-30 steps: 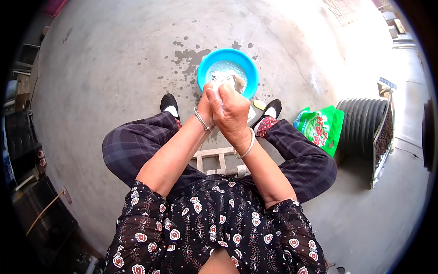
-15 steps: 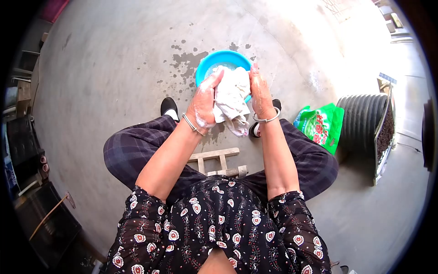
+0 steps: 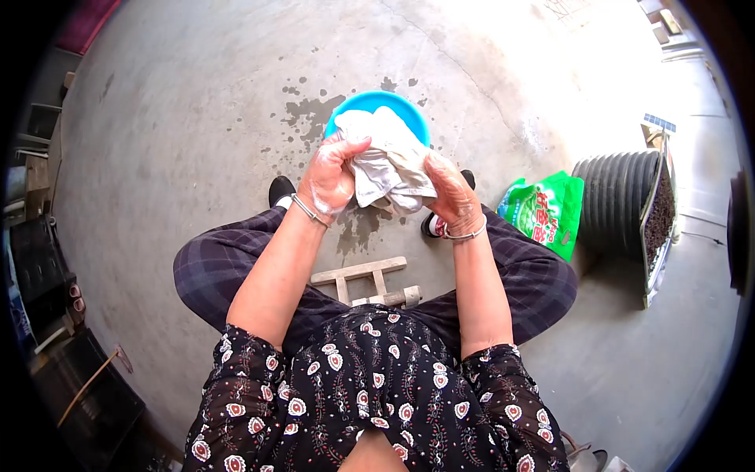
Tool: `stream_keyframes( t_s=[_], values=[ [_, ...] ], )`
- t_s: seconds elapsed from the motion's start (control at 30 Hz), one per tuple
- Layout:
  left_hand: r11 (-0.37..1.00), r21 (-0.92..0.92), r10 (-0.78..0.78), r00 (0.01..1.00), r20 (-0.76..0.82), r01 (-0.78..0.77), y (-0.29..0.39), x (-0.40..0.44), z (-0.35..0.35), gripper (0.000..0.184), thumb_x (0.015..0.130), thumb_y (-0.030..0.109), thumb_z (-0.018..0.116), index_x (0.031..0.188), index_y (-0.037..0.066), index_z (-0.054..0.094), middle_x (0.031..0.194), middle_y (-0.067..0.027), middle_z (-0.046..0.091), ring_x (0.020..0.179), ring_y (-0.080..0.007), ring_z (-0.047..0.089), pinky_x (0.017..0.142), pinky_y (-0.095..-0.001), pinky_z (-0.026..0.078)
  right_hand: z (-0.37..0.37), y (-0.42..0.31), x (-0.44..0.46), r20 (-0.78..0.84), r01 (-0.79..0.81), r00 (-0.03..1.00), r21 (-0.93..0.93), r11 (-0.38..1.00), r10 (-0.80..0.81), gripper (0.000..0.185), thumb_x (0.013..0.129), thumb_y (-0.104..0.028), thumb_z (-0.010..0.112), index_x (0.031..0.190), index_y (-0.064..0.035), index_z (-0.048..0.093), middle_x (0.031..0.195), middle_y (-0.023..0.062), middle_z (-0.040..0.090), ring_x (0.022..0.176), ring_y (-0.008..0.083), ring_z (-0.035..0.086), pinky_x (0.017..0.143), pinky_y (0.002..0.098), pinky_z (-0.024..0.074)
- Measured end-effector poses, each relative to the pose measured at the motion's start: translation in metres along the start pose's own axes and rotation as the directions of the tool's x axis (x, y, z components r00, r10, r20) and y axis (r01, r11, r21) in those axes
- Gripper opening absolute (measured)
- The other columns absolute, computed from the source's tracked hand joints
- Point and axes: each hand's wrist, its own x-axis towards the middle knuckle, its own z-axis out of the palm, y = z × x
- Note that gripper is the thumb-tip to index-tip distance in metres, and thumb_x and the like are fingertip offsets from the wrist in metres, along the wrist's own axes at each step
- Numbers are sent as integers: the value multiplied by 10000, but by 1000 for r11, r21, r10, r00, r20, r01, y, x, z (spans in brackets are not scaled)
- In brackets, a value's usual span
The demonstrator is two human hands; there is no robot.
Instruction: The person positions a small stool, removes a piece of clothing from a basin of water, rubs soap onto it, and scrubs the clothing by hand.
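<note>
A wet white cloth (image 3: 385, 161) is bunched between my two hands, over the near part of a blue basin (image 3: 407, 110) on the floor. My left hand (image 3: 332, 175) grips the cloth's left side, thumb on top, with suds along the wrist. On the cloth's right edge, my right hand (image 3: 452, 189) is closed, its fingers partly hidden behind the fabric. The cloth covers most of the basin's inside.
Wet spots (image 3: 314, 114) mark the concrete floor around the basin. A small wooden stool frame (image 3: 360, 271) lies between my legs. To the right are a green detergent bag (image 3: 560, 212) and a black ribbed container (image 3: 617, 203) with dark contents.
The cloth has been spread wider and shifted slightly left. My left hand has moved left, and my right hand has come nearer to me, its fingers turned inward onto the cloth.
</note>
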Motion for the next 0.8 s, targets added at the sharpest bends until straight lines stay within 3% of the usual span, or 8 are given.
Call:
stream_keyframes(
  t_s=[0.13, 0.27, 0.37, 0.4, 0.57, 0.67, 0.73, 0.8],
  values=[
    [1000, 26, 13, 1000, 5, -13, -2, 4, -6, 272, 822, 52, 570, 1074, -38, 524, 1050, -134, 597, 965, -244, 592, 871, -384, 476, -7, 7, 3, -62, 73, 995, -114, 991, -80, 512, 700, -69, 648, 1162, 39, 455, 1108, 111, 553, 993, 176, 554, 877, 306, 437],
    [999, -17, 34, 999, 13, -34, 1, 5, -8, 262, 830, 61, 569, 1064, -46, 521, 1044, -142, 595, 958, -246, 593, 876, -394, 474, 12, 5, -3, -41, 122, 991, -64, 991, -124, 508, 671, -64, 636, 1142, 25, 467, 1090, 98, 551, 969, 174, 554, 849, 303, 449],
    [994, -105, 20, 1000, -11, -21, 3, 7, -13, 230, 829, 36, 551, 1043, -44, 527, 1019, -154, 597, 940, -258, 598, 868, -404, 481, 20, 3, -12, 58, 59, 997, 9, 998, -59, 478, 683, -88, 631, 1125, 15, 482, 1085, 89, 551, 970, 167, 545, 850, 301, 445],
    [992, -122, 30, 998, -59, -37, 3, 11, -18, 213, 826, 15, 536, 1033, -34, 528, 1009, -150, 598, 930, -264, 600, 858, -407, 487, 26, 2, -13, 16, 26, 1000, -31, 999, -26, 357, 712, -106, 616, 1042, -15, 516, 1006, 53, 554, 924, 140, 534, 812, 286, 444],
    [986, -5, 166, 979, -120, -168, 8, 6, -16, 198, 818, 11, 535, 1002, -60, 554, 989, -139, 612, 910, -241, 609, 858, -371, 488, 14, -2, 0, -125, 295, 930, -306, 905, -345, 159, 760, -70, 617, 880, -69, 512, 844, -14, 518, 773, 92, 500, 720, 211, 417],
    [998, 22, 65, 991, -117, -63, 1, 2, -4, 178, 821, 34, 556, 982, -42, 564, 978, -128, 613, 886, -220, 614, 816, -346, 503, 25, -8, 9, -154, 352, 855, -527, 773, -495, 158, 784, -106, 650, 868, -77, 520, 784, -8, 521, 724, 79, 504, 666, 206, 423],
    [997, 60, 56, 991, -125, -49, -7, 2, -1, 173, 828, 63, 571, 970, -36, 567, 982, -125, 615, 887, -201, 615, 803, -334, 508, 46, 4, 12, -28, 363, 794, -779, 511, -607, 160, 776, -132, 659, 846, -81, 524, 739, 32, 537, 671, 109, 535, 611, 239, 434],
    [990, 126, 86, 980, -180, -63, -8, 0, 8, 188, 873, 128, 493, 971, -12, 573, 849, -63, 599, 738, -147, 591, 676, -284, 500, 75, 27, 10, 147, 339, 758, -921, 191, -635, 177, 762, -167, 671, 802, -79, 523, 684, 80, 543, 620, 170, 566, 559, 286, 442]
  ],
)
